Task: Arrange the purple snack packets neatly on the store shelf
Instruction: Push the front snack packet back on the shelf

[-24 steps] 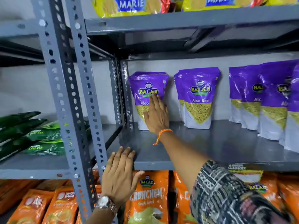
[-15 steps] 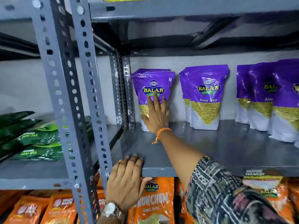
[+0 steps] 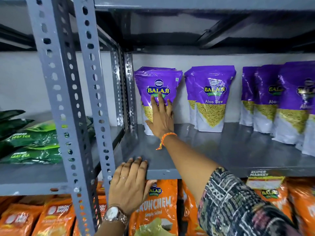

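Purple Balaji Aloo Sev packets stand upright along the back of the grey metal shelf (image 3: 221,150). The leftmost purple packet (image 3: 158,80) stands in the back left corner, and my right hand (image 3: 162,120) lies flat against its front with the fingers spread. A second purple packet (image 3: 210,97) stands just to its right, with a gap between them. More purple packets (image 3: 279,103) stand in an overlapping row at the right. My left hand (image 3: 130,183) rests flat on the shelf's front edge, holding nothing.
Perforated grey uprights (image 3: 64,99) rise at the left. Green tea packets (image 3: 34,143) lie on the neighbouring shelf. Orange snack packets (image 3: 156,206) fill the shelf below. Another shelf board (image 3: 187,5) runs overhead.
The view has moved closer and lower. My right hand has slid slightly up the front of the leftmost purple packet. My left hand stays on the shelf edge.
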